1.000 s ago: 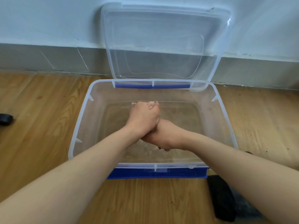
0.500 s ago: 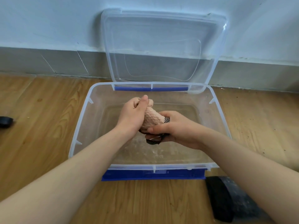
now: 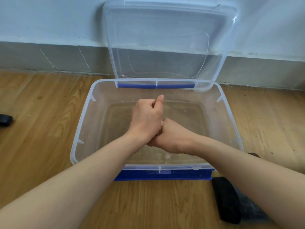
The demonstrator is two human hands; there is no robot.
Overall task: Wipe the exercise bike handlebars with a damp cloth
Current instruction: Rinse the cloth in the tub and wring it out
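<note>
At the far left edge a small dark object (image 3: 5, 120) lies on the wooden floor (image 3: 41, 129), well apart from everything else. Next comes a clear plastic box (image 3: 85, 123) with blue trim along its near and far edges, sitting on the floor near the wall; shallow water (image 3: 184, 116) covers its bottom. Its clear lid (image 3: 165, 38) stands upright behind it, leaning against the wall.

Over the middle of the box, the left hand (image 3: 146, 119) is curled into a tight fist, thumb pointing away from the person. Pressed against it from the right, the right hand (image 3: 171, 138) is also clenched, its grip closed. Only a sliver of the pale cloth (image 3: 160, 129) shows in the seam between the two hands, so it is squeezed inside them, above the water.

Right of the box's near corner, a black object (image 3: 226, 199) lies on the floor.
</note>
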